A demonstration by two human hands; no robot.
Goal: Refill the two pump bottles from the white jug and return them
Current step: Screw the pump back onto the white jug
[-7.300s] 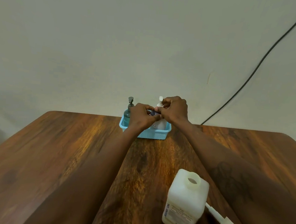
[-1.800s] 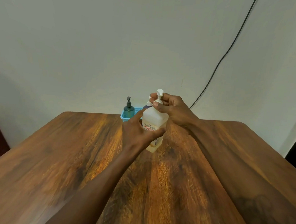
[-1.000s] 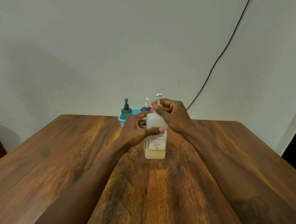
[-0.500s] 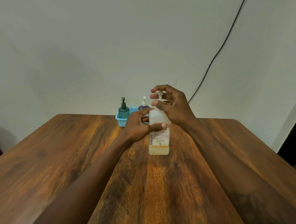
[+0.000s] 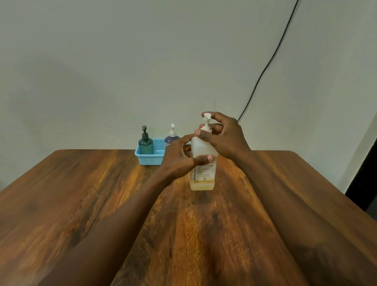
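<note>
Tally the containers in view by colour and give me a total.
White translucent plastic jug with a pump top: 1
Dark green pump bottle: 1
Purple pump bottle with a white pump: 1
Light blue perforated plastic basket: 1
Total: 4

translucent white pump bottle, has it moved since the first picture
Yes. The translucent white pump bottle was in the light blue plastic basket; now it is out of it, in front of the basket and to its right.
</note>
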